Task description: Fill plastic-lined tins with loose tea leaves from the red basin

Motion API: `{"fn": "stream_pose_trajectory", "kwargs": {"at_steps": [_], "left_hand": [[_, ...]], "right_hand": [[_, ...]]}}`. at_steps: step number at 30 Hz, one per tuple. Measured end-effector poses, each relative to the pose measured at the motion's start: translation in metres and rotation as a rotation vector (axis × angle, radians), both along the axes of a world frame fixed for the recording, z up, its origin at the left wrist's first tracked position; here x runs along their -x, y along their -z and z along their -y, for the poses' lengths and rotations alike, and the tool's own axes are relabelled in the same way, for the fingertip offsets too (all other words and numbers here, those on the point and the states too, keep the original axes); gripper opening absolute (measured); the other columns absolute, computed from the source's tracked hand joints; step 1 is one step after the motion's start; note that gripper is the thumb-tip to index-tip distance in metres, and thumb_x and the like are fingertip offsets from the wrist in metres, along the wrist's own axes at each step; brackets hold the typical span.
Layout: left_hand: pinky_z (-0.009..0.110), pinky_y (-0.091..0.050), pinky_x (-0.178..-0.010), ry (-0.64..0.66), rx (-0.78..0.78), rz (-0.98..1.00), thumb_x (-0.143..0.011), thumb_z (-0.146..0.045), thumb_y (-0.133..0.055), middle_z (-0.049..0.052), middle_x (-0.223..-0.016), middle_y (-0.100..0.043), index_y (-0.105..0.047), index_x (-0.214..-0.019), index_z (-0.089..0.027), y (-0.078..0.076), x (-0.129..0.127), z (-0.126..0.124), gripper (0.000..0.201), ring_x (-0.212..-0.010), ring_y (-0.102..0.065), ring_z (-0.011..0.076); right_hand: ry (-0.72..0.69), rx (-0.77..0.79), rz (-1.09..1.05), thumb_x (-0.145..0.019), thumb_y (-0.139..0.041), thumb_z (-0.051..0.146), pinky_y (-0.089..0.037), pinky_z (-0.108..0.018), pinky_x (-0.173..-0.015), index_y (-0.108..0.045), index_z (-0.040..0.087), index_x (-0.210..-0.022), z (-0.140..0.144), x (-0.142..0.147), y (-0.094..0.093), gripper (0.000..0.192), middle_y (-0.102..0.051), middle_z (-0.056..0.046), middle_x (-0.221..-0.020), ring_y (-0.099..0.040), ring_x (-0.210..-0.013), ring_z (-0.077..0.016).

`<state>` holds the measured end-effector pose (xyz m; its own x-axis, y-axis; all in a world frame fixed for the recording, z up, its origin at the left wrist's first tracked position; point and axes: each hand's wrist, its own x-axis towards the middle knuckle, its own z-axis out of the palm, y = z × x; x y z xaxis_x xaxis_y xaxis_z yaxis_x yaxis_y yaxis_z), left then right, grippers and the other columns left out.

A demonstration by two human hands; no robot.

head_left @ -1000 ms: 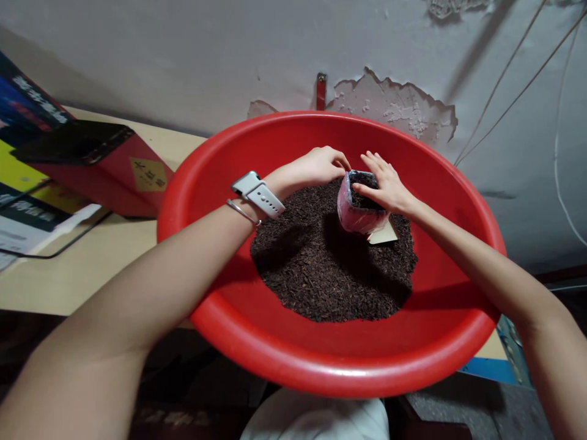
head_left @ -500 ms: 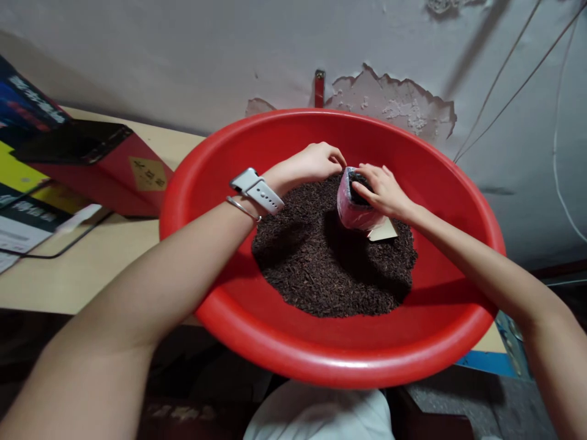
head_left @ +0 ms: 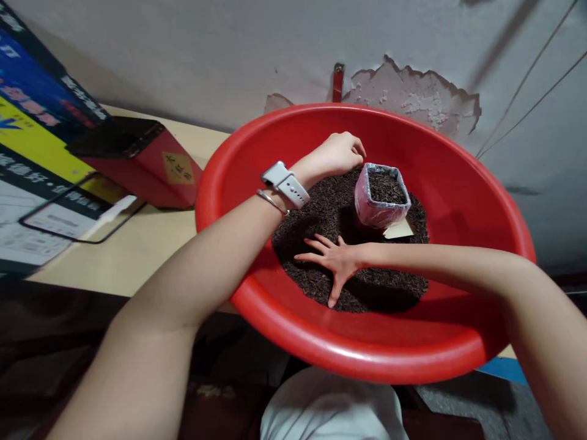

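A wide red plastic basin (head_left: 367, 360) holds a heap of dark, loose bits that look like tea leaves (head_left: 302, 201). Standing in the heap is a square pink container (head_left: 380, 211), lined with clear plastic and filled with the same dark leaves (head_left: 387, 186). Beside its far left corner is my left hand (head_left: 342, 153), fingers curled down; whether they touch the rim or pinch anything is hidden. My right hand (head_left: 337, 260) is open, fingers spread, palm down over the front left of the heap. A cream-coloured flap or card (head_left: 400, 229) shows at the container's base.
Left of the basin, a tall red box (head_left: 151, 177) with a dark open top lies tilted on the pale table (head_left: 92, 269). Behind it leans a printed carton (head_left: 50, 140) with a black cord handle (head_left: 82, 239). A peeling wall (head_left: 183, 55) rises behind the basin.
My right hand has left the container's top and moved left and nearer to me, fingers spreading over the heap. My left hand stays by the container. The view has shifted left.
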<state>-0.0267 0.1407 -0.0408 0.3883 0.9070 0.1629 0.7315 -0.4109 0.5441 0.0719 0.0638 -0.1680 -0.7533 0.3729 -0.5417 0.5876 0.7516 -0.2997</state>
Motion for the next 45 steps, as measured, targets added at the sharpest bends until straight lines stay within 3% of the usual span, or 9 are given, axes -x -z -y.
{"fn": "stream_pose_trajectory", "kwargs": {"at_steps": [4, 10, 16, 23, 27, 30, 34, 40, 45], "left_hand": [[0.033, -0.043, -0.103, 0.063, 0.008, 0.020, -0.084, -0.012, -0.049, 0.007, -0.114, -0.071, -0.068, -0.119, -0.014, 0.001, -0.003, 0.001, 0.040, -0.113, -0.060, 0.0227], [0.035, -0.042, -0.103, 0.094, 0.017, 0.032, -0.084, -0.012, -0.050, 0.007, -0.113, -0.070, -0.068, -0.120, -0.014, -0.001, -0.003, 0.005, 0.041, -0.118, -0.058, 0.0251], [0.039, -0.042, -0.105, 0.082, 0.005, 0.020, -0.084, -0.013, -0.050, 0.007, -0.114, -0.071, -0.067, -0.123, -0.014, -0.002, -0.003, 0.004, 0.043, -0.119, -0.058, 0.0273], [0.035, -0.045, -0.101, 0.058, -0.018, 0.028, -0.082, -0.014, -0.052, 0.007, -0.106, -0.072, -0.069, -0.118, -0.015, -0.003, -0.002, 0.002, 0.040, -0.110, -0.062, 0.0242], [0.034, -0.043, -0.102, 0.034, -0.004, 0.040, -0.082, -0.014, -0.052, 0.009, -0.112, -0.071, -0.068, -0.120, -0.014, -0.002, -0.001, 0.001, 0.042, -0.112, -0.061, 0.0240], [0.032, -0.045, -0.100, 0.041, -0.013, 0.039, -0.082, -0.015, -0.053, 0.009, -0.113, -0.071, -0.068, -0.119, -0.014, -0.003, 0.000, 0.001, 0.040, -0.110, -0.061, 0.0226], [0.032, -0.046, -0.098, 0.031, -0.028, 0.019, -0.082, -0.015, -0.052, 0.009, -0.114, -0.071, -0.070, -0.116, -0.014, -0.004, 0.001, 0.002, 0.038, -0.108, -0.062, 0.0216], [0.033, -0.046, -0.098, 0.023, -0.025, -0.005, -0.083, -0.015, -0.053, 0.011, -0.116, -0.071, -0.070, -0.112, -0.014, -0.004, 0.000, 0.001, 0.034, -0.108, -0.063, 0.0222], [0.033, -0.046, -0.099, 0.029, -0.022, 0.004, -0.082, -0.015, -0.054, 0.010, -0.115, -0.071, -0.070, -0.114, -0.015, -0.003, 0.000, -0.001, 0.036, -0.110, -0.063, 0.0223]], "right_hand": [[-0.034, -0.002, 0.070, -0.053, -0.086, 0.062, -0.023, -0.076, -0.106, -0.025, 0.033, -0.156, -0.001, 0.010, -0.005, 0.123, -0.006, -0.016, -0.165, -0.006, -0.148, -0.0492], [-0.076, -0.042, 0.087, -0.063, -0.084, 0.053, -0.042, -0.067, -0.098, -0.043, 0.030, -0.148, 0.013, -0.010, -0.004, 0.097, -0.034, -0.017, -0.153, -0.034, -0.138, -0.0489], [-0.060, -0.022, 0.041, -0.070, -0.082, 0.033, -0.050, -0.041, -0.091, -0.055, 0.024, -0.137, 0.026, -0.034, -0.013, 0.072, -0.052, -0.016, -0.138, -0.063, -0.112, -0.0308], [0.173, -0.034, -0.316, -0.069, -0.078, 0.018, -0.048, -0.035, -0.093, -0.065, 0.018, -0.111, 0.016, -0.070, -0.063, 0.044, -0.066, -0.007, -0.111, -0.063, -0.103, -0.0222], [0.308, -0.184, -0.476, -0.071, -0.070, 0.022, -0.047, -0.039, -0.098, -0.064, 0.020, -0.113, -0.006, -0.089, -0.112, 0.042, -0.067, -0.003, -0.112, -0.062, -0.105, -0.0228], [0.430, -0.360, -0.484, -0.073, -0.069, 0.034, -0.049, -0.046, -0.096, -0.063, 0.022, -0.116, -0.031, -0.099, -0.135, 0.045, -0.067, -0.004, -0.113, -0.062, -0.105, -0.0267], [0.558, -0.559, -0.528, -0.074, -0.072, 0.042, -0.052, -0.053, -0.095, -0.060, 0.024, -0.121, -0.069, -0.109, -0.135, 0.051, -0.067, -0.006, -0.113, -0.062, -0.104, -0.0282], [0.674, -0.666, -0.583, -0.074, -0.072, 0.050, -0.057, -0.055, -0.087, -0.055, 0.020, -0.129, -0.106, -0.121, -0.134, 0.064, -0.066, -0.010, -0.114, -0.066, -0.096, -0.0279], [0.584, -0.762, -0.557, -0.091, -0.048, 0.057, -0.042, -0.060, -0.107, -0.057, 0.018, -0.134, -0.107, -0.120, -0.126, 0.058, -0.061, -0.014, -0.132, -0.056, -0.124, -0.0331]]}}
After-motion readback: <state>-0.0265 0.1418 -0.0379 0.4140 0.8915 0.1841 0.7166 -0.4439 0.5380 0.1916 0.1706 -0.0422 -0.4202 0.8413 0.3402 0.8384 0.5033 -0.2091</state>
